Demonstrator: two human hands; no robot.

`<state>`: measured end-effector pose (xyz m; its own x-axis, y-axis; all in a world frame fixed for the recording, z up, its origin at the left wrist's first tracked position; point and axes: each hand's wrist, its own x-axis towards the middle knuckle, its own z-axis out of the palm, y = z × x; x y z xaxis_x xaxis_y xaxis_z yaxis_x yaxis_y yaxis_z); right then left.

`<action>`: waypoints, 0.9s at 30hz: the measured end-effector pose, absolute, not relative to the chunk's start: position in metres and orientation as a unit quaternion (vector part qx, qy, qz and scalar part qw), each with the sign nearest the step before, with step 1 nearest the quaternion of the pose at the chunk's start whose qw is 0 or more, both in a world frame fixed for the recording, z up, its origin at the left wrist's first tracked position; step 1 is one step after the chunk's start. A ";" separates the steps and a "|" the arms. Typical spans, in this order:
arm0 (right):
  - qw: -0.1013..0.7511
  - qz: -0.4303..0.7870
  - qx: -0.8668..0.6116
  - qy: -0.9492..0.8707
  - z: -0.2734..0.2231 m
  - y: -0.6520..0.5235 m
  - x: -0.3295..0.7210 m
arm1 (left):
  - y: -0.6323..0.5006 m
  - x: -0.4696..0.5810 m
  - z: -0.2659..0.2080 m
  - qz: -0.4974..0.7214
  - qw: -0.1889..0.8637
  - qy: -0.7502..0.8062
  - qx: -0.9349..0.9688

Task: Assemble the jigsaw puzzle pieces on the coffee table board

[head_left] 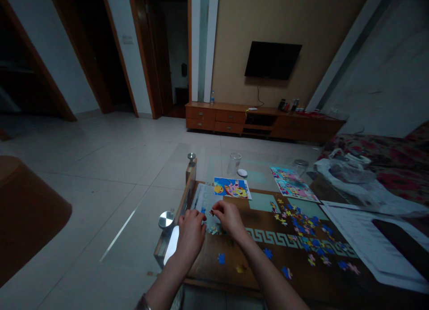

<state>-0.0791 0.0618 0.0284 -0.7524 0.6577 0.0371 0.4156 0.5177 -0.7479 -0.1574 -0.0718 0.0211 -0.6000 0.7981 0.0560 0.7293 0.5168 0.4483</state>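
My right hand (229, 217) pinches a small dark puzzle piece (212, 212) between thumb and fingertips, just above the glass table (231, 274). Close on its left, my left hand (191, 232) rests over the table with fingers bent and a little apart; I see nothing in it. A blue puzzle piece (203, 210) lies just beyond the left fingertips. Between the wrists sit several small pale pieces (213, 230), partly hidden. Nearer me lie a blue piece (221, 258) and a yellowish piece (240, 269). Beyond my hands is a cartoon picture card (231, 188).
Many loose puzzle pieces (306, 227) spread to the right. Behind stand a clear glass (234, 163), a white lid (242, 173) and more picture sheets (295, 185). Papers with a dark phone-like object (398, 243) and a plastic bag (355, 180) occupy the right side.
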 end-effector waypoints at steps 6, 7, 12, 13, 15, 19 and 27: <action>0.150 0.390 -0.305 -0.855 0.025 0.062 -0.080 | -0.071 -0.157 0.021 0.210 0.078 0.870 0.439; 0.149 0.390 -0.303 -0.856 0.025 0.062 -0.080 | -0.071 -0.157 0.022 0.209 0.079 0.870 0.439; 0.143 0.385 -0.304 -0.859 0.025 0.061 -0.080 | -0.071 -0.157 0.025 0.204 0.084 0.870 0.441; 0.140 0.385 -0.306 -0.860 0.025 0.061 -0.080 | -0.071 -0.157 0.026 0.203 0.085 0.870 0.442; 0.135 0.381 -0.309 -0.861 0.026 0.061 -0.080 | -0.071 -0.156 0.026 0.204 0.085 0.869 0.443; 0.133 0.371 -0.314 -0.864 0.027 0.060 -0.081 | -0.071 -0.156 0.025 0.209 0.085 0.868 0.443; 0.133 0.348 -0.313 -0.874 0.027 0.060 -0.080 | -0.071 -0.155 0.024 0.206 0.086 0.866 0.447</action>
